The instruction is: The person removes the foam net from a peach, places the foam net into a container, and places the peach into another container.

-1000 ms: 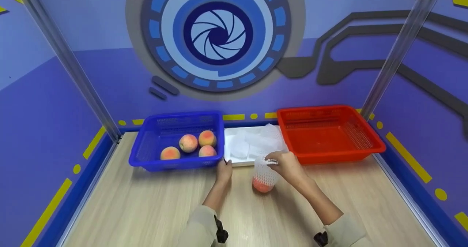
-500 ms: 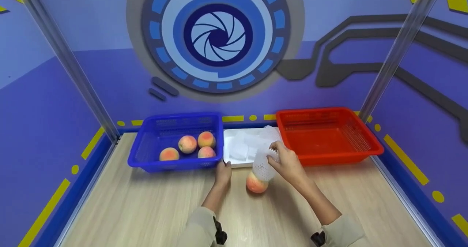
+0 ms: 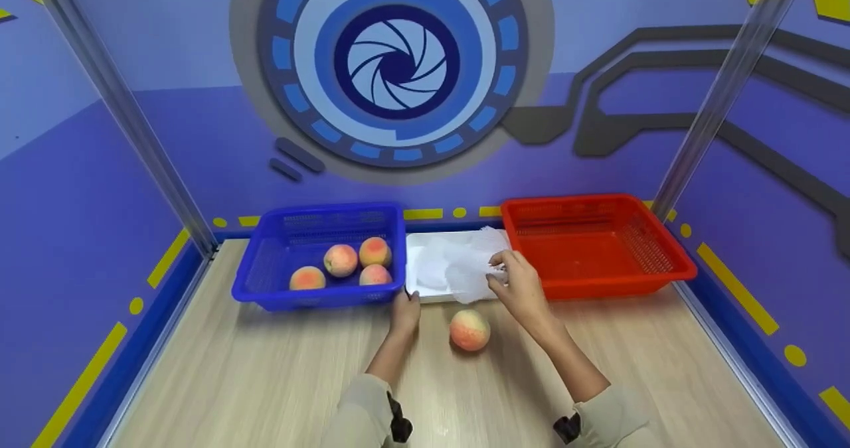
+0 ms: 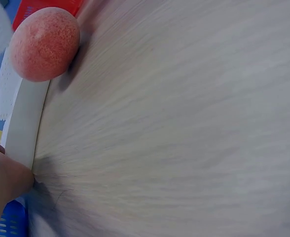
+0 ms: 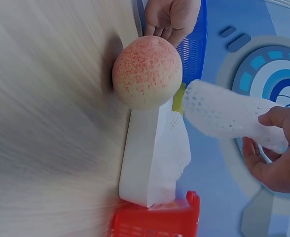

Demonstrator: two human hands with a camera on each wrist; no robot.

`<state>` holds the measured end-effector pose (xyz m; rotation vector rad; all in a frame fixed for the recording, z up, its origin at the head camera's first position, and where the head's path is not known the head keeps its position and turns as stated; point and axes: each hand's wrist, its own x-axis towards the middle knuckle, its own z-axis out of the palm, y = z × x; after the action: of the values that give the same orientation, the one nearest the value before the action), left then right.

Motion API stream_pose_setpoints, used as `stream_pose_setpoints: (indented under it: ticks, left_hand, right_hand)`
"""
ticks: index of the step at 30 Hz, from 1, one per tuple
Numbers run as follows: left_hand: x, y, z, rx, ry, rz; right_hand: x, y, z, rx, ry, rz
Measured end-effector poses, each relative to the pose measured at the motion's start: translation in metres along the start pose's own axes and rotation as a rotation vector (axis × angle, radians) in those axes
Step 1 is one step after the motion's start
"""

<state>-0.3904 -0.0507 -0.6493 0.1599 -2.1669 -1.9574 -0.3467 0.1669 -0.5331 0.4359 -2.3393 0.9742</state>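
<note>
A bare peach (image 3: 470, 330) stands on the wooden table in front of the white tray (image 3: 435, 298). Pinched between the thumb and fingers of my right hand (image 3: 524, 292) is a white foam net sleeve (image 3: 471, 277), held above the tray and apart from the peach. The right wrist view shows the sleeve (image 5: 229, 111) hanging from the fingertips. My left hand (image 3: 404, 312) is at the tray's front left corner, beside the blue basket (image 3: 319, 297); its fingers are partly hidden, so its hold on the tray is unclear. More white netting lies in the tray.
Several peaches (image 3: 341, 261) sit inside the blue basket at the left. A red basket (image 3: 597, 282) stands to the tray's right with nothing seen inside. Walls with printed patterns enclose the table (image 3: 265, 381) at the back and sides.
The foam net sleeve has come up off the peach, leaving it bare on the table. My right hand has carried the sleeve up and back over the tray. The left hand has stayed put.
</note>
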Motion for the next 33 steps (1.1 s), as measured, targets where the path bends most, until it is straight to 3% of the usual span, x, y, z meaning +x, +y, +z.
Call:
stream_pose_setpoints:
  ticks: [4,15,23,29,33]
  left_hand:
    - [-0.001,-0.001,0.000,0.020,0.003,0.028]
    - [0.001,-0.001,0.001,0.069,0.012,0.033]
    - [0.004,-0.003,-0.002,0.106,0.019,0.017]
    - [0.003,-0.002,-0.002,0.076,0.019,0.042]
    - [0.001,-0.002,-0.002,0.077,0.012,0.048]
  right_hand:
    - [-0.001,0.004,0.009,0.029,0.002,0.044]
    - [0.007,0.015,0.031,0.144,-0.034,0.288]
    - [0.018,0.015,0.056,0.168,-0.032,0.364]
    - [0.024,0.019,0.077,0.261,-0.082,0.445]
    - [0.024,0.022,0.089,0.259,-0.108,0.463]
